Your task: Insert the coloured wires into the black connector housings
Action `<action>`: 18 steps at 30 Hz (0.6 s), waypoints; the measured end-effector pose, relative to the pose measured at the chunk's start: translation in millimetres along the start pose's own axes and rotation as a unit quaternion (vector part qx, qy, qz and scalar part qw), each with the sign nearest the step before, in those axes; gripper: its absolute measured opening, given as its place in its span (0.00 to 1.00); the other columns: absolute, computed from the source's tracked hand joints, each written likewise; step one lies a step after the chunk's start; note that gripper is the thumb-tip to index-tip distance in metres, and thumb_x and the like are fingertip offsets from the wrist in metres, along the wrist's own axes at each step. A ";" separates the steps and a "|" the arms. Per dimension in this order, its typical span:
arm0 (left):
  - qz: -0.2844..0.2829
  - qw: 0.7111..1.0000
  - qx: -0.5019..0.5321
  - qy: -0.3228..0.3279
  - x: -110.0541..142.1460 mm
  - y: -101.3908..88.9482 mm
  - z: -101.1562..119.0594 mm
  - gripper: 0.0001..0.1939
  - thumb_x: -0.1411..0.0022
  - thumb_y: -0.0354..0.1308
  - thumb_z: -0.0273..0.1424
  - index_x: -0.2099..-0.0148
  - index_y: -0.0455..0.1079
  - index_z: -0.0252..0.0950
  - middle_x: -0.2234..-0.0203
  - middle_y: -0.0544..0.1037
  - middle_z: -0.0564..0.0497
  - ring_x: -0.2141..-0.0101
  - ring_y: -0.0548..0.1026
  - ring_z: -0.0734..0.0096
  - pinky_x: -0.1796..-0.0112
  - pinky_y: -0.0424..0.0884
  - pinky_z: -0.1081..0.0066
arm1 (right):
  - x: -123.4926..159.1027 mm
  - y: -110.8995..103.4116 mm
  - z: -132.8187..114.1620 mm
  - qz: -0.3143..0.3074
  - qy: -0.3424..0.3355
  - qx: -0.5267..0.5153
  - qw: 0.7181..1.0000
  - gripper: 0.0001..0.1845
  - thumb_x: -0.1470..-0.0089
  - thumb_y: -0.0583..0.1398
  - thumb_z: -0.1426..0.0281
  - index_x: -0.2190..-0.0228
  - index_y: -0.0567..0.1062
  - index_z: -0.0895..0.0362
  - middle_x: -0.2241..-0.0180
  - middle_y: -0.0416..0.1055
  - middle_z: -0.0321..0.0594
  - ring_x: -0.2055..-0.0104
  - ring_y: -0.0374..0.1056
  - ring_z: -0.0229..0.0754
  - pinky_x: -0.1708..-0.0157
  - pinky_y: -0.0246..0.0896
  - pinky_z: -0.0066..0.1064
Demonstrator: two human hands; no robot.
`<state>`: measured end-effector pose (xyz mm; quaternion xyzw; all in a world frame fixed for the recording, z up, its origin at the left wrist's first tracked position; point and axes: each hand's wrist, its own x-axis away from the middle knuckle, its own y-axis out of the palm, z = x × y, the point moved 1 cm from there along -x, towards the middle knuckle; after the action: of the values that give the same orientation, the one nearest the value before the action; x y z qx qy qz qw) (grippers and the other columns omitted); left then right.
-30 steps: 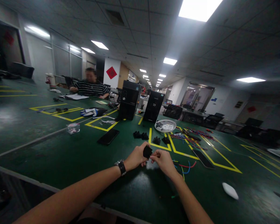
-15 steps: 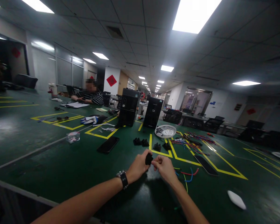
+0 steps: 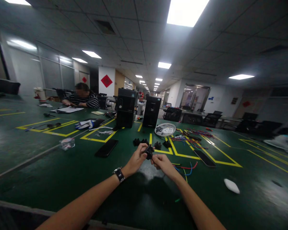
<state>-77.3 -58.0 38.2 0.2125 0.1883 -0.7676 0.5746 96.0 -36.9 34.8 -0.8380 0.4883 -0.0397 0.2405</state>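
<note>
My left hand (image 3: 137,160), with a watch (image 3: 119,174) on its wrist, is closed around a small black plastic part (image 3: 148,151) above the green table. My right hand (image 3: 163,164) is pinched at the lower right edge of that part; what sits between its fingertips is too small to make out. Beyond the hands stand several similar black pronged parts, among them one on the left (image 3: 136,141) and one on the right (image 3: 167,144). Short cut wires (image 3: 190,168) in red, blue and yellow lie right of my right hand.
Two black computer towers, a left one (image 3: 126,108) and a right one (image 3: 151,111), stand behind a white basket (image 3: 165,129). A dark phone (image 3: 107,148) lies left, a white mouse (image 3: 231,186) right. Wire bundles (image 3: 199,134) spread at right. A person (image 3: 83,97) sits at far left.
The view has turned slightly right, so things sit further left. The black part has been tilted, now showing more of its face and prongs. Both hands stay on it.
</note>
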 end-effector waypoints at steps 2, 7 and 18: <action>0.049 0.998 0.020 -0.017 1.1 9.6 -2.9 0.27 0.39 0.49 0.51 0.46 0.57 0.38 0.58 0.74 0.44 0.68 0.74 0.69 0.66 0.70 0.71 | -1.2 12.4 -0.5 -0.004 0.000 -0.004 1.000 0.28 0.44 0.50 0.48 0.76 0.70 0.59 0.85 0.54 0.28 0.84 0.49 0.31 0.83 0.44 0.23; 0.190 0.980 0.024 -0.045 -7.7 13.2 -9.6 0.27 0.39 0.45 0.53 0.58 0.67 0.33 0.74 0.73 0.50 0.73 0.72 0.71 0.70 0.69 0.73 | 0.7 26.8 -16.2 0.020 -0.021 0.010 1.000 0.25 0.42 0.52 0.52 0.79 0.69 0.58 0.85 0.56 0.29 0.83 0.51 0.31 0.81 0.45 0.23; 0.340 0.879 0.235 -0.237 -18.3 -40.3 -26.0 0.28 0.33 0.34 0.49 0.60 0.66 0.32 0.75 0.76 0.45 0.78 0.75 0.70 0.76 0.69 0.72 | 8.4 -32.7 -1.1 0.208 -0.017 0.288 0.934 0.14 0.41 0.54 0.66 0.72 0.75 0.59 0.70 0.73 0.47 0.62 0.69 0.48 0.61 0.60 0.35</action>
<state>-108.6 -18.6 28.1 0.2045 -0.2232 -0.5741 0.7608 126.1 -31.0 48.8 -0.6127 0.6152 -0.1132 0.4830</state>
